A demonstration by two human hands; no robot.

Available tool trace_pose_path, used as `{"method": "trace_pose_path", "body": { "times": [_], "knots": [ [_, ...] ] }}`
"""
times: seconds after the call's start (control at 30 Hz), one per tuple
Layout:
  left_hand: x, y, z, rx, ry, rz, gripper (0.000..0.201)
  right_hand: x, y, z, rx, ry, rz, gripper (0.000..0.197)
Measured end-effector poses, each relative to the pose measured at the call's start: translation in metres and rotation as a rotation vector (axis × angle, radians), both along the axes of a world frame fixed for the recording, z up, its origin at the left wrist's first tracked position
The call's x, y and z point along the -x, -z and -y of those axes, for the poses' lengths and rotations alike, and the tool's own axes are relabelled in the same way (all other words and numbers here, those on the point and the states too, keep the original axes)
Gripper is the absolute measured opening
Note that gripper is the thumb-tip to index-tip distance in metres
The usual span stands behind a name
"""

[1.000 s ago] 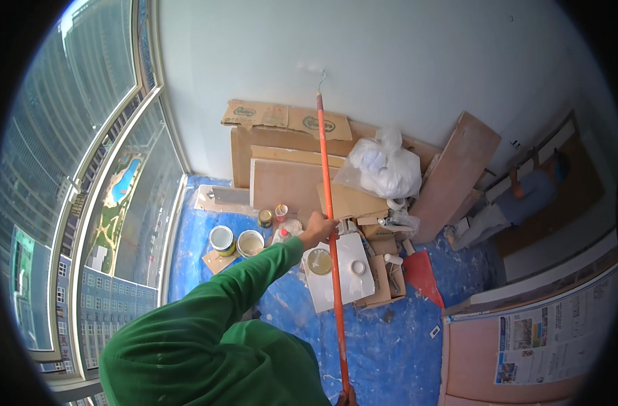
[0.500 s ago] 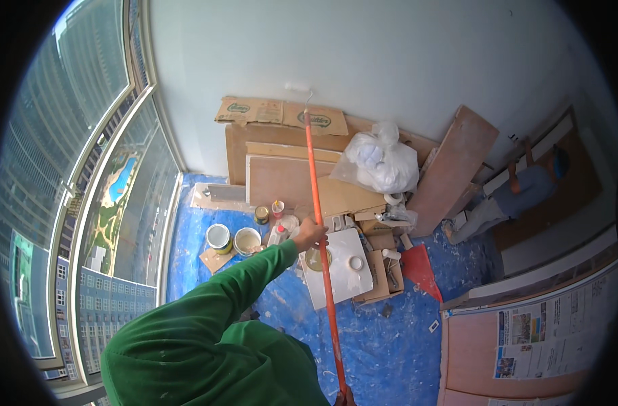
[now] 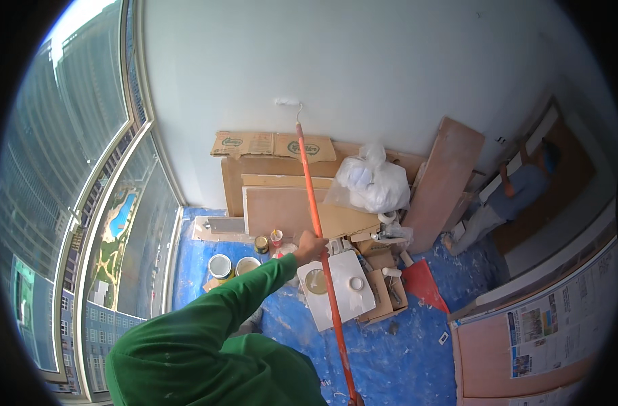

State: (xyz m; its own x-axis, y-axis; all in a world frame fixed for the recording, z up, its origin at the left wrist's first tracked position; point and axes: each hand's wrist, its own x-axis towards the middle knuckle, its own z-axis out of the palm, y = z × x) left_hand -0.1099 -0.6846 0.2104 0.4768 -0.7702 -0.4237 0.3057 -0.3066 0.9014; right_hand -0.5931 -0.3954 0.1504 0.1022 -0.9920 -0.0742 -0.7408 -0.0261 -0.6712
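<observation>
A long orange pole [image 3: 316,218] with a white paint roller [image 3: 287,102] on its wire frame slants up in front of me. The roller lies against the pale wall [image 3: 363,61], just above the cardboard. My left hand [image 3: 311,247], out from a green sleeve, is closed round the middle of the pole. Down at the lower edge, my right hand [image 3: 356,400] is closed about the pole's bottom end, and only a small part of it shows. Beneath the pole lies a white board [image 3: 343,308] bearing a tape roll [image 3: 355,283] and a round lid [image 3: 316,281].
Boards [image 3: 282,210] and flattened cardboard [image 3: 245,144] lean on the wall beside a plastic bag [image 3: 377,186]. Paint buckets [image 3: 219,266] stand left on blue sheeting [image 3: 282,308]. Windows [image 3: 119,223] run along the left. Another person [image 3: 522,193] is by the doorway at right.
My view has tilted upward, so the room sits lower in the picture. Against the wall, the roller is farther above the cardboard than before. Both hands keep their hold on the pole.
</observation>
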Motion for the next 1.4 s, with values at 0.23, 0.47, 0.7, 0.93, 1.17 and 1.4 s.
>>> {"method": "trace_pose_path", "body": {
  "times": [0.23,0.47,0.7,0.93,1.17,1.4],
  "knots": [
    [-0.009,-0.062,0.011,0.093,0.021,0.093,0.024,-0.017,0.013,0.028,0.216,-0.080,0.204,0.033],
    [-0.030,-0.115,0.030,0.205,0.013,0.220,0.025,-0.048,0.024,0.054,0.131,-0.058,0.183,0.037],
    [-0.059,-0.198,0.048,0.341,0.045,0.382,0.026,-0.113,0.002,0.086,0.298,-0.113,0.358,0.038],
    [-0.092,-0.282,0.080,0.476,-0.030,0.444,0.026,-0.180,-0.054,0.133,0.379,-0.120,0.413,0.035],
    [-0.093,-0.351,0.108,0.592,0.010,0.448,0.023,-0.233,-0.151,0.180,0.375,-0.093,0.572,0.030],
    [-0.072,-0.414,0.104,0.675,0.112,0.357,0.025,-0.263,-0.230,0.240,0.567,-0.154,0.514,0.029]
  ]
}}
